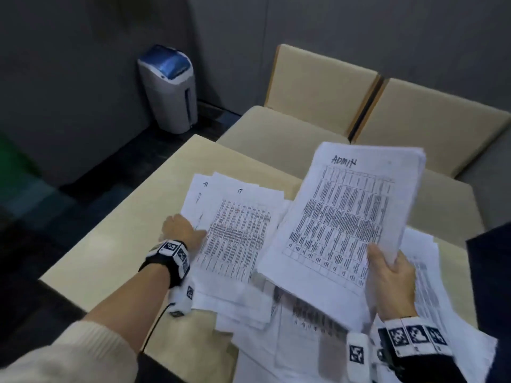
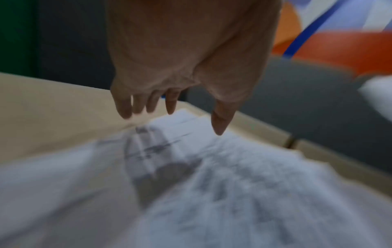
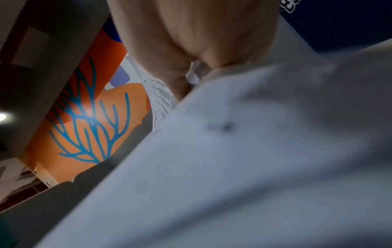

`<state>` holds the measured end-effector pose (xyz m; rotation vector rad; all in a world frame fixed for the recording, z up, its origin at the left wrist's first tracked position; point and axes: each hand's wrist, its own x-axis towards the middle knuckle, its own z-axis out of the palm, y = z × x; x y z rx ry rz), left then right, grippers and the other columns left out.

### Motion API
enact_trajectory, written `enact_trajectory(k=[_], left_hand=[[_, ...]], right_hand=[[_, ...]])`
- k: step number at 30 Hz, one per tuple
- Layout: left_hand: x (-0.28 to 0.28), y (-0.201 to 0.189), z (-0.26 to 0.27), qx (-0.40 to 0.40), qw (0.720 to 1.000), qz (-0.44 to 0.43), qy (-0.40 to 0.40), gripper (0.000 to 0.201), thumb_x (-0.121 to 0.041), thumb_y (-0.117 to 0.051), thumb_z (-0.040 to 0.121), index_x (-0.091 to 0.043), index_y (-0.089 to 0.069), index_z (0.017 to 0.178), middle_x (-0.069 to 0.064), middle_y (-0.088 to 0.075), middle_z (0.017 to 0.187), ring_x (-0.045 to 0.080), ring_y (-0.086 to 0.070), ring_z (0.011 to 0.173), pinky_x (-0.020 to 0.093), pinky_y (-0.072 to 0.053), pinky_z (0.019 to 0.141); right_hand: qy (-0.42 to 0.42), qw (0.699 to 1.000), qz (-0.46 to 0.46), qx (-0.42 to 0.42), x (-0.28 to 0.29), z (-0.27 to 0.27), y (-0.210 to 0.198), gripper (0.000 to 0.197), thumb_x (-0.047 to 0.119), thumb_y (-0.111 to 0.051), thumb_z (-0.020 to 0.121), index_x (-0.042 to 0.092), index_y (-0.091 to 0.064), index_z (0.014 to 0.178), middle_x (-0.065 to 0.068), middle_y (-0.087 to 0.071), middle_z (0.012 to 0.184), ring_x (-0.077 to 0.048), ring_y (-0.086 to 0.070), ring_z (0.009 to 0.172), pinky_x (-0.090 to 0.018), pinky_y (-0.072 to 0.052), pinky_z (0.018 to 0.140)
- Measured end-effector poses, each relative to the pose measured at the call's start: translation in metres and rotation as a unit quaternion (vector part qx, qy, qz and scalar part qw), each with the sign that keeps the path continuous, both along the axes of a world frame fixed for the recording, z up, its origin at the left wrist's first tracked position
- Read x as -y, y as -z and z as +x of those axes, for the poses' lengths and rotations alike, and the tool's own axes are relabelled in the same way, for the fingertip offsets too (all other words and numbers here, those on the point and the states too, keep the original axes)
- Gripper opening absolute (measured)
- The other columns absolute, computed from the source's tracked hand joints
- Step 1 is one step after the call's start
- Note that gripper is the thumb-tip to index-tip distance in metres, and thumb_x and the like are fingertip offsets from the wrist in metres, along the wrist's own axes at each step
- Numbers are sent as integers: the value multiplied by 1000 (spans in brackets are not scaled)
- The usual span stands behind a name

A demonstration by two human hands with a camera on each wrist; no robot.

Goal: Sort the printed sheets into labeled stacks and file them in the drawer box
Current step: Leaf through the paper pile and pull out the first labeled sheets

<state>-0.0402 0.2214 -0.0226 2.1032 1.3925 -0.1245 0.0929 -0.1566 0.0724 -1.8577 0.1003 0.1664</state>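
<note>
My right hand [image 1: 387, 275] grips a thick stack of printed sheets marked ADMIN [image 1: 345, 217] by its near right corner and holds it tilted above the table. In the right wrist view the ADMIN stack [image 3: 233, 159] fills the frame, with my right hand [image 3: 197, 67] pinching its edge. A fanned stack marked IT [image 1: 235, 230] lies on the beige table [image 1: 116, 244]. My left hand [image 1: 179, 228] hovers at the IT stack's left edge. In the left wrist view its fingers [image 2: 148, 104] are straight and spread just above the blurred IT sheets [image 2: 191, 167].
More loose printed sheets [image 1: 431, 294] lie under and right of the lifted stack. Beige cushioned seats [image 1: 318, 87] stand behind the table. A grey bin with a blue lid [image 1: 168, 87] stands on the dark floor at the far left.
</note>
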Motion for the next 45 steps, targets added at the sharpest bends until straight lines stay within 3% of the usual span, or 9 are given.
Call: enact_trajectory(k=[10,14,17,23,28,34,38,41,45], left_hand=[[33,32,-17,-30,966,17,258,98,-75,-48,84,-23,-9,158,-8,-1,166,34,11,151,52,-9,121],[10,27,-18,150,967,-48,198,76,-55,-59,90,-24,-29,153,0,-34,158,28,-23,149,38,-33,113],[-28,5,-12,264,944,-185,69,78,-79,-56,76,-20,-61,127,-1,-65,128,18,-61,119,33,-48,99],[-84,-25,4,270,861,-425,74,59,-48,-76,82,-12,-64,126,2,-71,120,18,-68,109,42,-49,102],[-161,-29,6,265,912,-299,96,46,-19,-77,85,-15,-59,128,0,-71,117,19,-70,101,42,-55,93],[-251,3,-7,75,982,-129,112,42,-18,-75,87,-10,-60,125,8,-68,117,29,-64,109,37,-49,94],[-226,10,11,-59,992,59,90,78,-34,-82,77,1,-38,132,21,-48,131,38,-50,118,48,-44,95],[-179,-9,29,45,968,207,136,77,-37,-82,74,-2,-42,129,16,-47,123,34,-49,110,49,-44,88],[-97,-25,46,48,961,30,270,43,-42,-59,94,-8,-53,120,9,-62,113,28,-60,106,38,-50,86]], right_hand=[[16,1000,10,-16,-68,2,-7,34,22,-60,96,6,-60,126,-9,-67,110,-25,-61,103,-37,-46,95],[6,999,29,-42,-120,-5,1,31,16,-59,97,5,-61,125,-9,-68,109,-26,-63,104,-32,-45,90],[-16,996,33,-77,-154,-12,17,28,20,-60,97,7,-63,122,-8,-70,111,-26,-65,102,-40,-49,96],[-79,986,56,-134,-230,-30,39,23,23,-62,95,12,-67,115,-2,-73,109,-20,-68,102,-41,-51,97],[-165,973,-44,-155,-255,-15,48,23,23,-60,97,13,-66,117,-5,-71,113,-24,-66,107,-35,-52,89],[26,936,-310,-163,-204,6,63,64,32,-74,85,4,-44,134,-24,-45,136,-39,-52,117,-42,-43,95],[36,918,-303,-251,-185,9,81,86,46,-80,75,-2,-42,136,-25,-48,138,-43,-51,122,-51,-43,102],[21,924,-286,-254,-186,7,85,81,42,-75,82,0,-39,142,-21,-46,145,-40,-47,129,-48,-38,107],[22,933,-261,-246,-189,6,84,75,38,-76,82,2,-44,140,-18,-51,141,-38,-51,126,-47,-41,107]])
